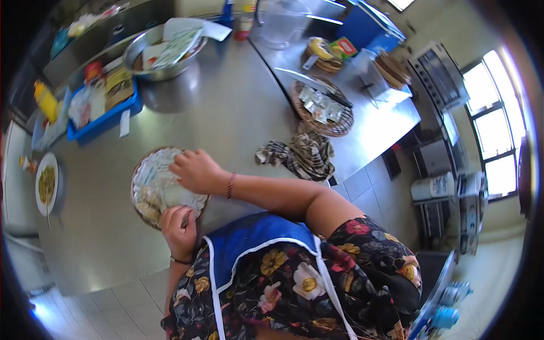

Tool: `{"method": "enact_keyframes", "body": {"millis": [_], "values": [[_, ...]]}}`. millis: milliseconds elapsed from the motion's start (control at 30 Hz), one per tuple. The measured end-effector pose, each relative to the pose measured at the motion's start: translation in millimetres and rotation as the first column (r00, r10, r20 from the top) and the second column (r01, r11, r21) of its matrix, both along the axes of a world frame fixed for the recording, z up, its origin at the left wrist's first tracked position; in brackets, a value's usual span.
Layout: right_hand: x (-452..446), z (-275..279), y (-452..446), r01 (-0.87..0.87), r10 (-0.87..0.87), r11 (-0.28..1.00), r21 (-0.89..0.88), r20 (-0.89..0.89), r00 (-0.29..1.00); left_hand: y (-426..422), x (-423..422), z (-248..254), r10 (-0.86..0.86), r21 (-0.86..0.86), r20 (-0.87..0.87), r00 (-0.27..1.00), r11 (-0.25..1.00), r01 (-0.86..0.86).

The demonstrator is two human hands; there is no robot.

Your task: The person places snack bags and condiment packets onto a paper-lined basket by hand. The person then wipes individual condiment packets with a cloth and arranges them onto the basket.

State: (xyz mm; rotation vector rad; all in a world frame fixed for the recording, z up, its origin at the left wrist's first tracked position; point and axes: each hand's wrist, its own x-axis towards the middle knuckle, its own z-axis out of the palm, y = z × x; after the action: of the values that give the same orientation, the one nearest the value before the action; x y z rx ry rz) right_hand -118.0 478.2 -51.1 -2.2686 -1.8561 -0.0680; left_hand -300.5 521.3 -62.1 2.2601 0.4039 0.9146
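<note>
A round wicker basket (135, 195) sits on the steel table, lined with a lacy white doily (164, 156). Inside it, pale translucent plastic (173, 194) stretches between my hands, with light-coloured food (148, 205) showing at the left. My right hand (198, 171) reaches over the basket's right side, fingers curled down and closed on the plastic's upper edge. At the near rim my left hand (179, 231) is closed too, fingertips pinching the plastic's lower edge. My fingers partly hide what they grip.
A checked cloth (300, 156) and a basket of small packets (323, 107) with a knife (306, 79) lie to the right. A blue tray (105, 122), a metal bowl (164, 71) and a plate of food (46, 187) stand further back and left.
</note>
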Motion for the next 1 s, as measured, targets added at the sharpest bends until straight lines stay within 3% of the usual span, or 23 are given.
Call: {"method": "enact_keyframes", "body": {"millis": [267,467,500,633,833,1000], "values": [[45,36,-75,0.159,-0.087,0.949,0.272,-0.259,0.962,-22,7,18,-0.006,0.042,-0.041,0.999,0.999,0.007],[163,31,-205,0.536,-0.508,0.747,0.392,-0.183,0.842,-47,16,21,0.012,0.090,-0.043,0.999,0.996,-0.008],[170,47,-224,0.680,-0.651,0.683,0.264,-0.202,0.732,-53,19,22,0.019,0.101,-0.049,0.999,0.995,-0.014],[227,23,-288,0.816,-0.815,0.566,0.115,-0.073,0.575,-78,33,28,0.039,0.097,-0.068,0.997,0.995,-0.033],[241,22,-302,0.804,-0.800,0.595,-0.007,-0.100,0.592,-121,71,36,0.029,0.085,-0.071,0.997,0.996,-0.023],[254,12,-303,0.771,-0.751,0.636,-0.034,-0.254,0.609,-152,96,34,0.044,0.119,-0.054,0.998,0.992,-0.038]]}}
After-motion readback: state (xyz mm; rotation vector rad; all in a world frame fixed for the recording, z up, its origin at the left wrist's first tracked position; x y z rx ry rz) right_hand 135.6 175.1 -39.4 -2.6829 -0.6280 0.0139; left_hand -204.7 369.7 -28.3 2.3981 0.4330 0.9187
